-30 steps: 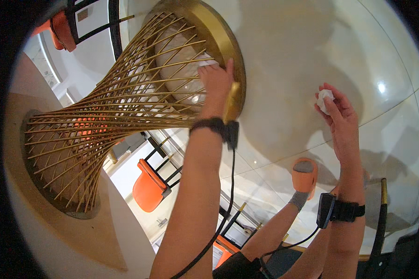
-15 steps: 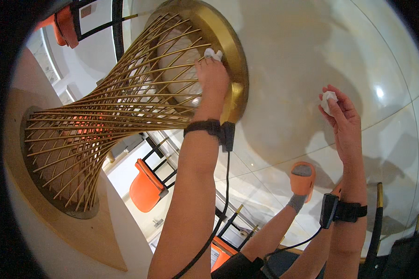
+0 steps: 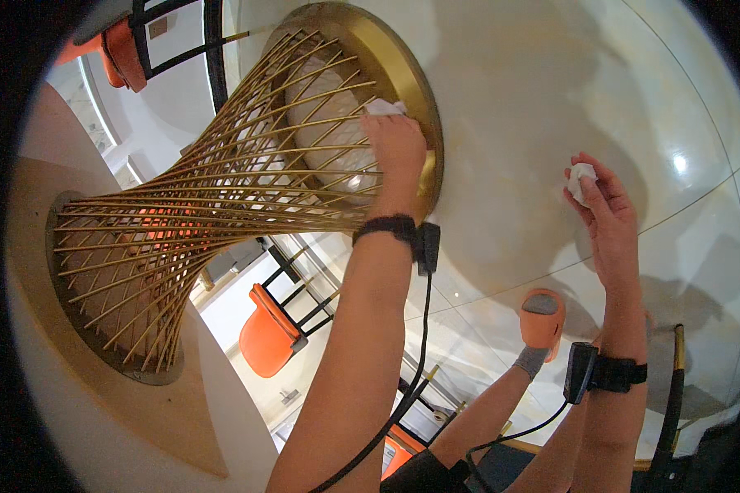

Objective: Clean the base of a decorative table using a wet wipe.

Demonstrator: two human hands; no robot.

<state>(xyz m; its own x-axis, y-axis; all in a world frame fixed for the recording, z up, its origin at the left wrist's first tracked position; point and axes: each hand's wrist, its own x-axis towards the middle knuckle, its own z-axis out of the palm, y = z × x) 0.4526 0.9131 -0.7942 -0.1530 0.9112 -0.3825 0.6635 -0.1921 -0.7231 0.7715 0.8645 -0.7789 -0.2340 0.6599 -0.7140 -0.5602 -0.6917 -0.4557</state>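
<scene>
A table base of many crossed gold rods (image 3: 189,177) flares out to a wide gold ring (image 3: 413,78) on the floor. My left hand (image 3: 399,152) rests at the inner side of this ring, by the rod ends. Its fingers press a white tissue (image 3: 385,108) there; part of the tissue is hidden under them. Away to the right, above the floor, my right hand (image 3: 607,205) pinches a crumpled white tissue (image 3: 582,181) between thumb and fingers, touching nothing else. Each wrist wears a black strap with a small box and cable.
The wooden underside of a tabletop (image 3: 37,320) lies at the left. Orange chairs with black legs stand around, one chair (image 3: 267,333) below the rods. A foot in an orange slipper (image 3: 543,324) rests on the glossy tiled floor (image 3: 510,238). Dark chair legs (image 3: 672,394) rise at lower right.
My left hand has slid along the ring, slightly right and down in the picture, with its tissue. The whole view has shifted a little. My right hand keeps nearly the same pose.
</scene>
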